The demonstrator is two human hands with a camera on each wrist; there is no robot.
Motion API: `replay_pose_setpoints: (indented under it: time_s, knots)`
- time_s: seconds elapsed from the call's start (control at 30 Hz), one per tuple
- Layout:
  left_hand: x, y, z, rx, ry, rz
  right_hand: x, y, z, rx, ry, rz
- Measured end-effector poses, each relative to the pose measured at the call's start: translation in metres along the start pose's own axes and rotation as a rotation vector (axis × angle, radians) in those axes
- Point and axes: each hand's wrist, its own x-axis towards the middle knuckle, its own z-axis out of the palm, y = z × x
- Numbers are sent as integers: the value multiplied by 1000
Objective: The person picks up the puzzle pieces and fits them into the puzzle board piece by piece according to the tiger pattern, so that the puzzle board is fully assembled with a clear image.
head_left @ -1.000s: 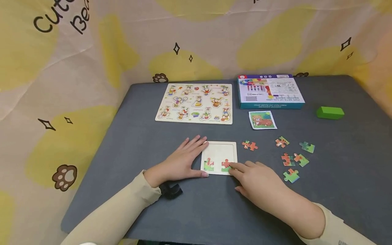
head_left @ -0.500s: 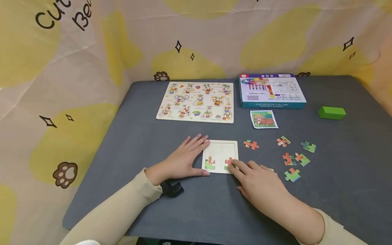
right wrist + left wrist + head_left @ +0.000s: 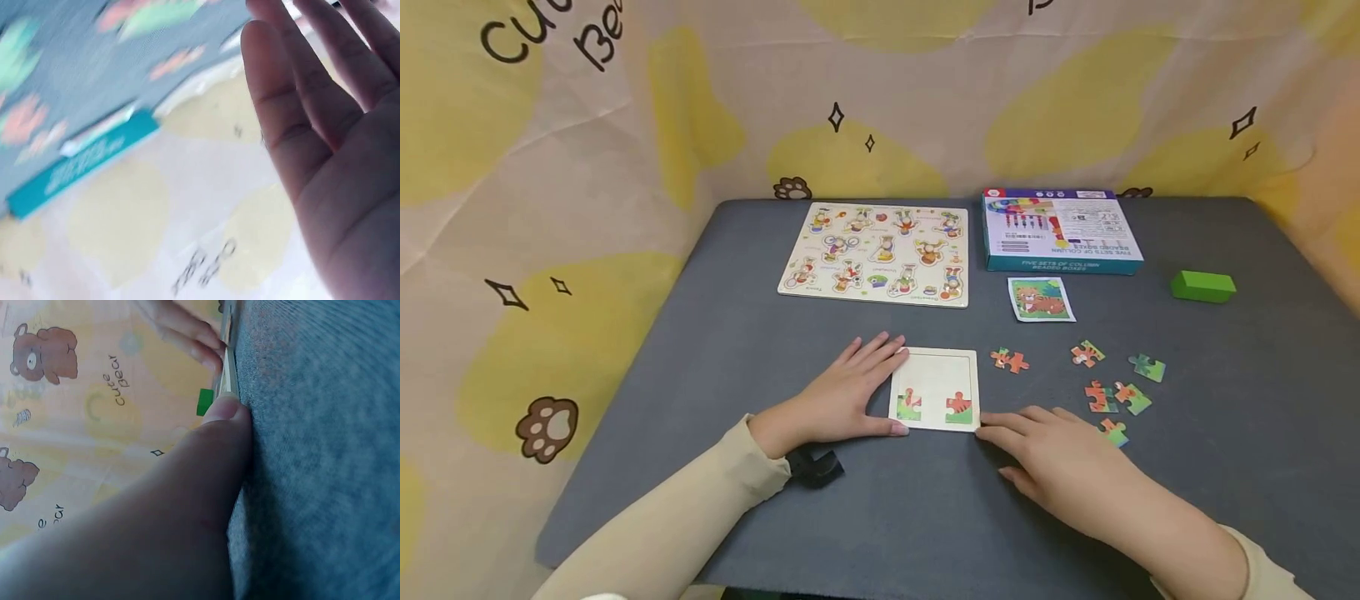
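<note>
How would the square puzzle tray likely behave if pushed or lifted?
The puzzle tray shows a thin, straight edge, so it is probably light and stiff. Lying flat on the table, it would likely slide rather than tip. The puzzle piece in its near right corner has no neighbour touching it, so tilting could let it slip.

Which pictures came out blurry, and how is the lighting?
Right wrist view: blur smears the pieces and the lettering on the box, and the cloth looks washed out; left wrist view: turned sideways, with the left hand dim and the table bluish; head view: fairly crisp, softly lit, with a soft shadow by the right hand.
</note>
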Motion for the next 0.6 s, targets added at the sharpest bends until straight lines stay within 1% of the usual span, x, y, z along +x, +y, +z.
replay_pose_setpoints:
  time_s: [0.03, 0.13, 0.2, 0.23, 0.3, 0.43, 0.53, 0.6]
  knots:
    - [0, 0, 0, 0, -1, 0, -3, 5, -1, -9, 13, 19]
    - [0, -1, 1, -3, -6, -6, -10, 24, -3, -49, 14, 102]
    - [0, -1, 0, -5, -8, -7, -13, 34, -3, -35, -3, 139]
    - [0, -1, 0, -5, -9, -7, -13, 38, -2, -9, -24, 146]
    - [-1, 0, -1, -6, -11, -6, -13, 45, 0, 82, -67, 146]
    - [-1, 1, -2, -7, -6, -5, -7, 50, 0, 269, -152, 166]
    - [-1, 1, -1, -4, -2, -3, -3, 51, -1, 352, -184, 171]
    - [-1, 1, -1, 2, -5, -4, -1, 52, -1, 392, -186, 139]
